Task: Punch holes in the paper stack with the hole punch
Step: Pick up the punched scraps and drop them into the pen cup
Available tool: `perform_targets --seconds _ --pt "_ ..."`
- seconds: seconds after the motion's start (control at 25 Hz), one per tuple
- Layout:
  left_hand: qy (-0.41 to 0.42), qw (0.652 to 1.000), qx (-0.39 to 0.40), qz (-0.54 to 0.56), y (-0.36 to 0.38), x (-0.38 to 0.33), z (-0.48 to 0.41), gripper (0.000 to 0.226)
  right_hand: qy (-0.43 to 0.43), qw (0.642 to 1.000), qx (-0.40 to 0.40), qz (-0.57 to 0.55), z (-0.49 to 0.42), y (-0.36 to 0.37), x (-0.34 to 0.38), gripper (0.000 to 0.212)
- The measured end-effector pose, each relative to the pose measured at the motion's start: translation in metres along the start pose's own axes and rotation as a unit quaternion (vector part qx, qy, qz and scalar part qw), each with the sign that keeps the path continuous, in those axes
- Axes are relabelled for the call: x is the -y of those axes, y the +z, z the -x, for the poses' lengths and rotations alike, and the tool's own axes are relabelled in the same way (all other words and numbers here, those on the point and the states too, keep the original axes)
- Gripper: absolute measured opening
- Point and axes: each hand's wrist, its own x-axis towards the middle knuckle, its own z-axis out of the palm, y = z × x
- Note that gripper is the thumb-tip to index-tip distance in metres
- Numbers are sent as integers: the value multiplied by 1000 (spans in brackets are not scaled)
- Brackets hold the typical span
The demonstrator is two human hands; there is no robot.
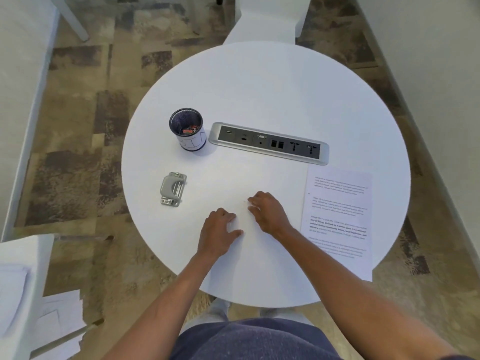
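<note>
A grey metal hole punch point(172, 189) lies on the left part of the round white table point(265, 81), apart from both hands. A stack of printed paper point(340, 219) lies at the table's right side, its near corner hanging over the rim. My left hand point(219, 231) rests palm down on the tabletop near the front, fingers loosely apart, holding nothing. My right hand point(268, 211) rests just right of it, fingers curled on the surface, empty, a short way left of the paper.
A mesh pen cup point(188, 129) with small items inside stands behind the punch. A silver socket panel point(268, 143) is set into the table's middle. A white chair point(267, 19) stands at the far side. Loose sheets point(57, 323) lie on the carpet at lower left.
</note>
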Motion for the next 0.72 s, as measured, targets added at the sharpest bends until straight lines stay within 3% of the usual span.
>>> perform_targets --seconds 0.44,0.72 --pt "68 998 10 -9 2 11 2 34 -5 987 0 158 -13 10 19 14" --pt "167 984 6 -64 -1 10 -7 18 -32 975 50 216 -22 3 25 18"
